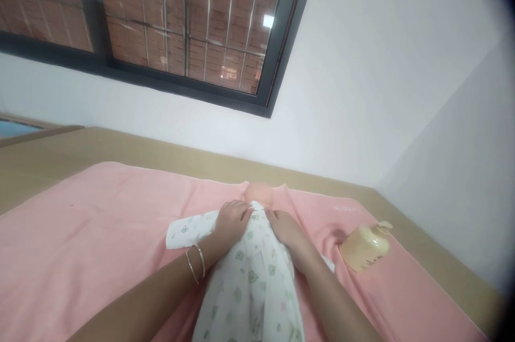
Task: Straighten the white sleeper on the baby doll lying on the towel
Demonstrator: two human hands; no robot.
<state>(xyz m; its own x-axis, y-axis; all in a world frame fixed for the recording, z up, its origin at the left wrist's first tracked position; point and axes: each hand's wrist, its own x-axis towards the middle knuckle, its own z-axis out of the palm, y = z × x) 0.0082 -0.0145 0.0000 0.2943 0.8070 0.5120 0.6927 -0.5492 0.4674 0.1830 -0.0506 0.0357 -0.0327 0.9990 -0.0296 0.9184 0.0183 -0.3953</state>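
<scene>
A white baby gown (253, 277) with small green prints lies lengthwise in front of me. Past its collar shows a smooth, round, skin-coloured top (259, 193), which looks like a doll's head. My left hand (233, 221) is closed at the left of the collar, its thumb and fingers on the cloth. At the collar's right side, my right hand (287, 232) pinches the fabric, with most fingers hidden from view. One sleeve (187, 229) stretches out to the left; only the tip of the other shows beyond my right forearm.
Beneath everything is a wrinkled pink blanket (120, 235) over a tan surface (161, 148). A pale yellow bottle-like container (364, 245) rests on the blanket at the right. White walls (341, 90) and a dark-framed window (193, 87) rise behind.
</scene>
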